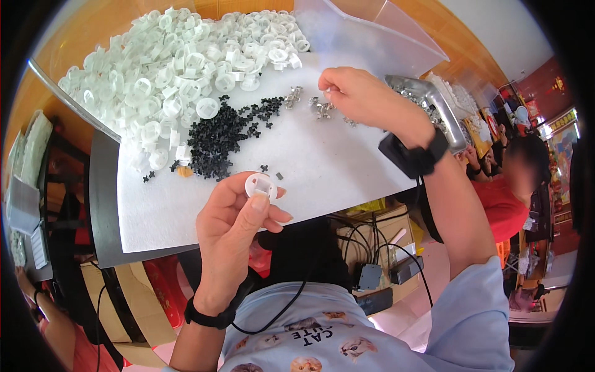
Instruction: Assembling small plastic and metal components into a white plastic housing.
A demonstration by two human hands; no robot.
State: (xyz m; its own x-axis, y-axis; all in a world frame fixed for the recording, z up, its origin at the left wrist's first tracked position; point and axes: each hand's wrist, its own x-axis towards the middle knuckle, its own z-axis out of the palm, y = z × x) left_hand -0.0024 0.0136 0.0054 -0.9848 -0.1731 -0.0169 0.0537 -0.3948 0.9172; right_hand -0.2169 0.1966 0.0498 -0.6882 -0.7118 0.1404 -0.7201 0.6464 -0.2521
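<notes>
My left hand (232,217) grips a round white plastic part (261,188) between thumb and fingers, just off the near edge of the white sheet (334,167). The part has a flat disc and a raised square block in its middle. My right hand (353,96) is farther off, its thumb and index finger pinched together above small silvery metal pieces (321,109). Whatever sits in that pinch is too small to make out. Left of those lies a heap of small black cross-shaped pieces (214,139), with a few strays near my left hand.
A big pile of white plastic parts (180,62) covers the far left, beside a clear plastic bin wall (372,31). A metal tray (455,127) of small parts stands right. Cables (375,239) hang below the table. A person in red (502,211) sits at right.
</notes>
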